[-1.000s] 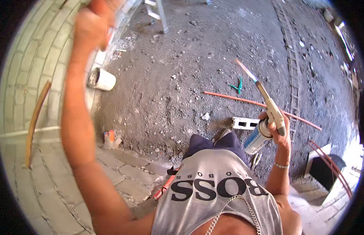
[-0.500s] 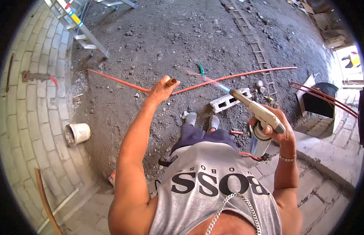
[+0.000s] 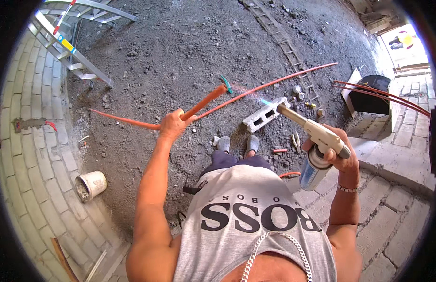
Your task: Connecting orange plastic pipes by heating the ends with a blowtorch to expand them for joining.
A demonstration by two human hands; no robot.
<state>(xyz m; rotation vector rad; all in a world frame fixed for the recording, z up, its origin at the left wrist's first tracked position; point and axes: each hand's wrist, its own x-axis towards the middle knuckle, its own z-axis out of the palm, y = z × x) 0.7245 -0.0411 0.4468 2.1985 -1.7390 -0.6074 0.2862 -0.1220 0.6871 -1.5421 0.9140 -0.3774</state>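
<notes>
My left hand (image 3: 173, 124) is closed around an orange tube (image 3: 208, 98), which rises diagonally from my grip to a raised end. My right hand (image 3: 342, 160) grips a cream-handled blowtorch (image 3: 316, 131) fitted on a gas canister (image 3: 311, 170). The torch's pale blue flame (image 3: 265, 101) points up-left toward the raised end of the tube; I cannot tell whether it touches it. Beyond both hands, longer orange tubing (image 3: 274, 84) lies across the gravel, beside a hollow concrete block (image 3: 266, 114).
An aluminium ladder (image 3: 70, 56) stands upper left, a dirty bucket (image 3: 91, 185) beside the block wall (image 3: 34, 174). Pliers (image 3: 295, 143), a green object (image 3: 227, 85) and a rebar strip (image 3: 279, 37) lie on the ground. A dark board (image 3: 370, 96) and doorway are at right.
My left hand has come down and rightward from the upper left, and its tube now angles up-right. The torch has tilted leftward, its flame closer to the tube. The view has shifted.
</notes>
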